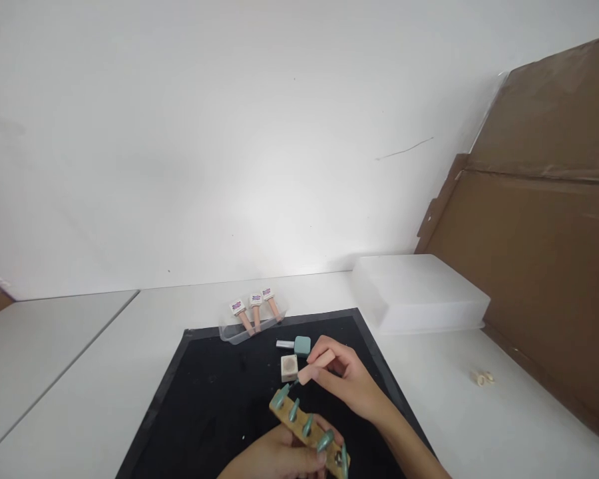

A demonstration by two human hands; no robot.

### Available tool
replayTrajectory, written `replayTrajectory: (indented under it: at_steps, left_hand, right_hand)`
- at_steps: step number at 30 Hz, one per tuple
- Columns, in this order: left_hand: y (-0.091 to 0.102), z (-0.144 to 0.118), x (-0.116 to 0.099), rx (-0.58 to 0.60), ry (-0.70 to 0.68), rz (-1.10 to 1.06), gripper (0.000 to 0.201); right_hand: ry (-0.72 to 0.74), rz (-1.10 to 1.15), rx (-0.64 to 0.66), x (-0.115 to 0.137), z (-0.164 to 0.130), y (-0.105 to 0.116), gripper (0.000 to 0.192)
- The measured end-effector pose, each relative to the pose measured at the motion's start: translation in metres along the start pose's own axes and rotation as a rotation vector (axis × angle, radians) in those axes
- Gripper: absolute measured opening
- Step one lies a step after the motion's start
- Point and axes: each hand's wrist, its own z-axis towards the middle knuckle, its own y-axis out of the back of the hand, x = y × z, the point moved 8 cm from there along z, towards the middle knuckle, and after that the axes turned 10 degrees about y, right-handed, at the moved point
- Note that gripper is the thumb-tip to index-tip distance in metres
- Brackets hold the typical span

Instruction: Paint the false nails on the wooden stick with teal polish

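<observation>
Near the bottom of the view, my left hand (279, 456) grips a wooden nail-tip stand (302, 426). Several green-painted false nails (293, 409) stick up along it in a row. My right hand (347, 376) pinches the peach cap of a nail polish brush (317, 368). Its dark bristle end reaches down to the nail at the stand's far end, apparently touching it. Just beyond the brush is a small open square bottle (289, 367) with a pale rim. A teal nail polish bottle (302, 345) with a silvery cap lies beside it.
Beneath everything is a black mat (194, 399) on a white table. A clear tray (234, 336) at its back edge holds three peach-capped bottles (256, 301). A white plastic box (419, 293) stands back right, before brown cardboard (549, 233). Small beige pieces (480, 378) lie at right.
</observation>
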Motion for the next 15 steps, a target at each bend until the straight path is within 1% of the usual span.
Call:
replayTrajectory:
  at_steps: [4, 7, 10, 15]
  left_hand:
    - [-0.001, 0.0, 0.0, 0.0, -0.005, 0.053, 0.035]
    - [-0.005, -0.001, 0.001, 0.049, -0.018, 0.123, 0.034]
    - [-0.008, -0.002, 0.003, 0.077, -0.016, 0.209, 0.031]
    - [-0.014, -0.001, 0.007, 0.065, 0.051, 0.351, 0.032]
  right_hand:
    - [-0.018, 0.077, -0.091, -0.005, 0.0, 0.011, 0.011]
    - [-0.041, 0.185, -0.143, -0.011, -0.001, 0.012, 0.018]
    - [-0.083, 0.242, -0.139, -0.014, -0.003, 0.006, 0.021]
    - [-0.135, 0.283, -0.095, -0.013, -0.004, -0.005, 0.023]
